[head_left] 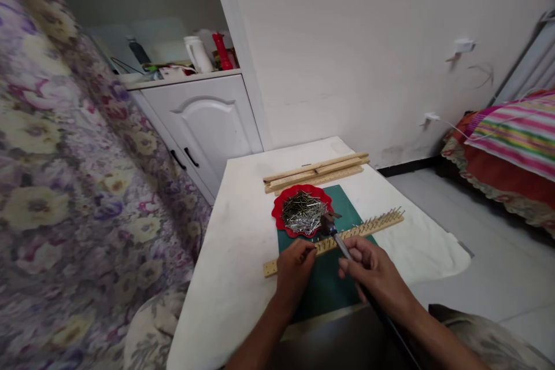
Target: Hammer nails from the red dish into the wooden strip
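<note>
At the left of the white worktop [236,231], one end of a narrow wooden strip [377,229] juts past the edge of a green mat [323,286]; this short stretch shows dark dots, perhaps holes, and no standing nails. Just beside it, the left hand [297,266] rests over the strip with its fingers curled in and their tips drawn together at the near end of the nailed stretch; whether a nail is pinched there is too small to tell. Behind that hand, a red scalloped dish [276,212] holds a heap of loose nails [304,214], so the supply looks far from used up. Farther back, several wooden strips [318,174] lie side by side with no nails visible in them, and by that measure look untouched. Right of the dish's middle, the head of a hammer [341,244] overlaps the rim in this view; how high it is held is unclear. The right hand [368,266] grips the hammer by its shaft, fingers wrapped round it. Beyond, the main strip runs on across the mat and past its right edge, thickly studded with nails, many of them tilted. Judged by length, most of this strip is done, with the left portion remaining.
</note>
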Demonstrator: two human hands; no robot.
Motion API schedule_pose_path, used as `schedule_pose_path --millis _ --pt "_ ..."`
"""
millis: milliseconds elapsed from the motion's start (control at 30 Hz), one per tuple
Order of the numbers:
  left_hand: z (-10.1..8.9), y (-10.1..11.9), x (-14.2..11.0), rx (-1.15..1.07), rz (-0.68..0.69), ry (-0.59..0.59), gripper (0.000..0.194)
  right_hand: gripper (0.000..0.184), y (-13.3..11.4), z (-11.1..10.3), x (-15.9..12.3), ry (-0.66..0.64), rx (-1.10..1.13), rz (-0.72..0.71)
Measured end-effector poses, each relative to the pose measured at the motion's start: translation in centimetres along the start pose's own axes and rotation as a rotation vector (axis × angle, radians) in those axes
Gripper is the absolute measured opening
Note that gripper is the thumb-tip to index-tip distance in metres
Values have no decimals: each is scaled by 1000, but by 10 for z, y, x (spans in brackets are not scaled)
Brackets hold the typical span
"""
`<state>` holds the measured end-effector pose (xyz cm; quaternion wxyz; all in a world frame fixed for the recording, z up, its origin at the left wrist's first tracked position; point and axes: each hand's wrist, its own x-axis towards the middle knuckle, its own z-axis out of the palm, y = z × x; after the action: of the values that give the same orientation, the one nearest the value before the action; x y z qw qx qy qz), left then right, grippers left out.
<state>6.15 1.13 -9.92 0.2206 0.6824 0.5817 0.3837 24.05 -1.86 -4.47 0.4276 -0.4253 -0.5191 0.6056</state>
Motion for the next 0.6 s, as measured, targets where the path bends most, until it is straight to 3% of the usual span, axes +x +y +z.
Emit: schedule_pose_path --millis 167,600 --pt "0 1 0 -3 -7 0 11 10 -6 5 -11 -100 -32 30" --pt "-2 2 0 22 -3 1 11 4 -3 11 -14 -132 -94 41"
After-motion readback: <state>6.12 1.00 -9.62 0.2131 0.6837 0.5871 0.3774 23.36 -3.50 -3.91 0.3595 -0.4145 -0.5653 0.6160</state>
